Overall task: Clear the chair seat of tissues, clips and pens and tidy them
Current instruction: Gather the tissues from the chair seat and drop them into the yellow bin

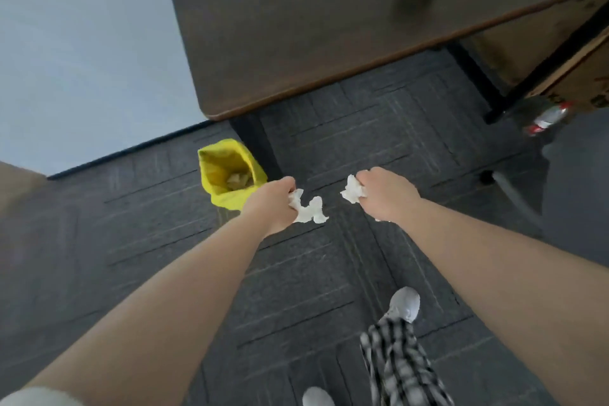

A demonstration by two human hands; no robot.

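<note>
My left hand point(272, 204) is closed around a crumpled white tissue point(311, 211) that hangs out to the right of the fist. My right hand point(384, 196) grips another crumpled white tissue point(352, 189), which sticks out on its left side. Both hands are held out over the dark carpet, about a hand's width apart. A yellow bag-lined bin point(230, 171) stands on the floor just left of and beyond my left hand, with some paper scraps inside. The chair seat, clips and pens are not in view.
A dark wooden desk point(296, 26) fills the top, its black leg point(255, 145) right behind the bin. A plastic bottle point(548, 117) lies on the floor at right near a cardboard box point(583, 76). A chair base point(507, 188) shows at right. My shoes are below.
</note>
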